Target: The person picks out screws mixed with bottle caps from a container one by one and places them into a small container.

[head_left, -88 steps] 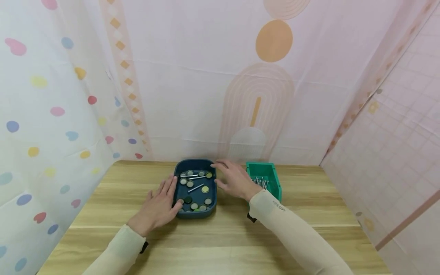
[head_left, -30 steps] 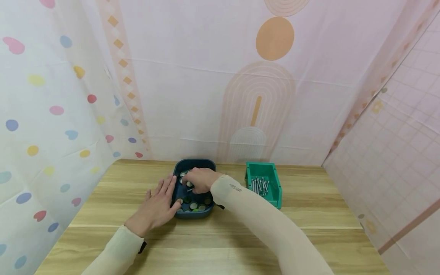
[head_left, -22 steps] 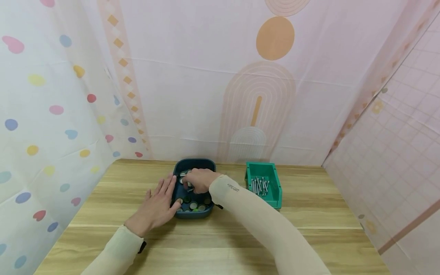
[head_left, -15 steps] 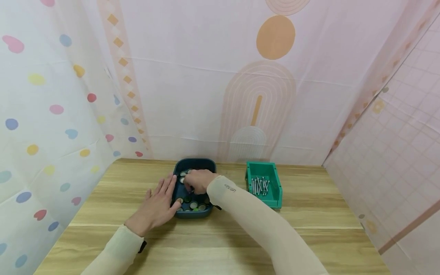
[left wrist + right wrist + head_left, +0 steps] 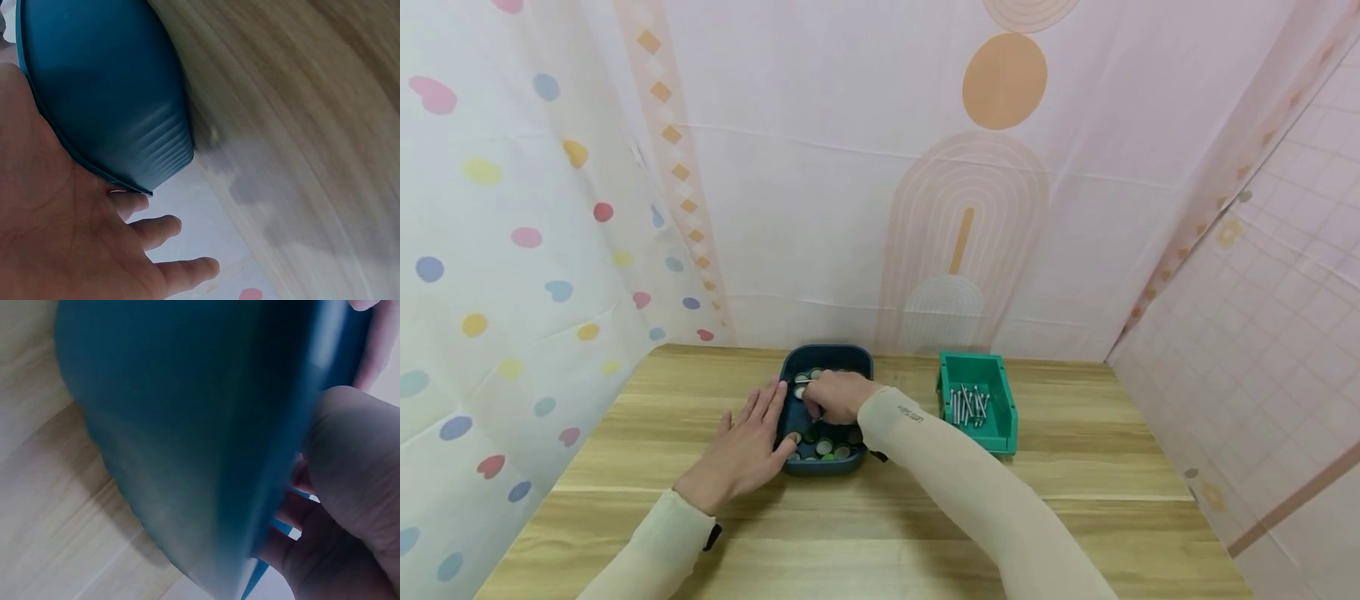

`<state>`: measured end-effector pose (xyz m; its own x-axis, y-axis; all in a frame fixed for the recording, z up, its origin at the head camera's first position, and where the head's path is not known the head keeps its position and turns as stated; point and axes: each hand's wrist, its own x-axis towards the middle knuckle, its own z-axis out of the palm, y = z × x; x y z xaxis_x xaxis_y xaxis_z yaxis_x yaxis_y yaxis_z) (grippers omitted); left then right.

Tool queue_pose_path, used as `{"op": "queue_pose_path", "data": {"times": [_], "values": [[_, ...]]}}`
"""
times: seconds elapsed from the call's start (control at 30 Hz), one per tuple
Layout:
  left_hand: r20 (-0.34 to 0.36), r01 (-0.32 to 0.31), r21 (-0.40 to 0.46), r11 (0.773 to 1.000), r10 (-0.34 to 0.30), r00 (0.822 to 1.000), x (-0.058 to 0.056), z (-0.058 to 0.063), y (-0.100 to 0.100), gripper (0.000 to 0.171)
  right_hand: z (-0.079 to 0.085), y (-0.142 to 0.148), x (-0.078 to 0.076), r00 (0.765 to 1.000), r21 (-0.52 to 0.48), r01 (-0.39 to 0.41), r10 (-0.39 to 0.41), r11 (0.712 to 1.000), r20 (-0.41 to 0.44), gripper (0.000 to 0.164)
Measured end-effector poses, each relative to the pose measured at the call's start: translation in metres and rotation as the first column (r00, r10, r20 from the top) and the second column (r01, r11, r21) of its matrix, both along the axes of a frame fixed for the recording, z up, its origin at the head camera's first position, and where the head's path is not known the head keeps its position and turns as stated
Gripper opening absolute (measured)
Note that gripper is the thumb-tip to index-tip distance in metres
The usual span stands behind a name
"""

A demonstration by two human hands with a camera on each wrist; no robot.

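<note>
A dark blue tray (image 5: 824, 469) holds several round, cap-like discs (image 5: 825, 447), pale and green. A silver bolt (image 5: 806, 382) lies near its back left, partly behind my right hand. My left hand (image 5: 741, 457) lies against the tray's left rim with extended fingers; the left wrist view has its palm (image 5: 62, 231) beside the tray's outer wall (image 5: 100, 81). Reaching in over the right rim, my right hand (image 5: 844, 395) has its fingers bent down among the contents. Its fingertips are hidden, and the right wrist view shows mostly the tray's outer wall (image 5: 156, 425).
A green bin (image 5: 1004, 425) with several silver bolts (image 5: 967, 406) stands to the right of the tray, beyond my right forearm. Both containers sit near the back of the wooden table (image 5: 820, 542). Patterned cloth (image 5: 812, 208) hangs behind and on both sides.
My right hand has moved from the tray's right rim into its middle. Its fingers have curled further, covering the bolt seen there earlier. My left hand stays put.
</note>
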<state>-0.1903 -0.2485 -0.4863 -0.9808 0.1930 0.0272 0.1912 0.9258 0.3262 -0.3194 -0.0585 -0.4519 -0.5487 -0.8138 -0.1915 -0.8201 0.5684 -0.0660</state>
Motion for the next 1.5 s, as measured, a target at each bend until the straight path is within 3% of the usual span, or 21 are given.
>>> {"op": "queue_pose_path", "data": {"times": [0.47,0.8,1.0,1.2,1.33,1.5], "values": [[-0.002,-0.001,-0.014,1.000,0.001,1.000,0.001,0.000,-0.001,0.086,0.004,0.019,0.001,0.993,-0.151,0.055,-0.038,0.987,0.112,0.019],[-0.010,-0.003,-0.010,1.000,0.002,1.000,0.001,-0.001,-0.001,0.087,0.010,0.036,0.008,0.981,-0.282,0.134,-0.088,0.950,0.171,0.020],[-0.015,-0.006,-0.012,1.000,0.005,1.000,0.000,-0.001,-0.002,0.087,0.013,0.046,0.014,0.965,-0.381,0.209,-0.126,0.901,0.230,0.023],[-0.019,-0.005,-0.009,1.000,0.005,1.000,0.001,-0.001,0.000,0.086,0.015,0.054,0.023,0.932,-0.473,0.305,-0.157,0.827,0.327,0.030],[-0.014,-0.005,-0.013,1.000,0.004,1.000,0.001,-0.002,0.000,0.087,0.017,0.062,0.031,0.894,-0.523,0.366,-0.135,0.770,0.428,0.038],[-0.011,-0.006,-0.011,1.000,0.006,1.000,0.000,-0.003,0.000,0.087,0.018,0.071,0.039,0.839,-0.546,0.441,-0.111,0.713,0.533,0.035]]}}
